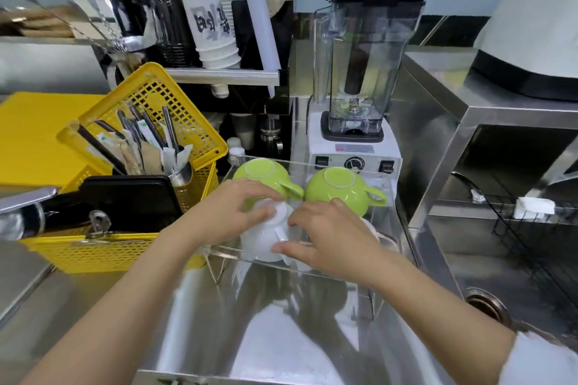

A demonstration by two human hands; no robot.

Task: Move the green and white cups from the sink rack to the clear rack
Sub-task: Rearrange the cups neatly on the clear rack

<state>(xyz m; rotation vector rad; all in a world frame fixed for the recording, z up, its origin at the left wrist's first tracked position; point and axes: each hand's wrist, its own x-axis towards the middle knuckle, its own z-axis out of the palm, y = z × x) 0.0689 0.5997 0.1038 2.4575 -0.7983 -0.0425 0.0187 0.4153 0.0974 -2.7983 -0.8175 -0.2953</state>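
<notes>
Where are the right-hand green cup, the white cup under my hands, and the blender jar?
Right-hand green cup (336,189): head view, on its upturned base.
White cup (262,239): head view, on its side wall between the hands.
Blender jar (366,59): head view, on its clear front wall.

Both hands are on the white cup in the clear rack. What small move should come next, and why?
Probably let go: the white cup already sits upside down in the clear rack, in front of two green cups. Left hand and right hand only steady it.

Café/drinks-shop kitchen: stainless steel surface (93,306), clear-jug white-base blender (359,78), stacked white paper takeaway cups (215,25), yellow plastic cutlery basket (125,247).
</notes>
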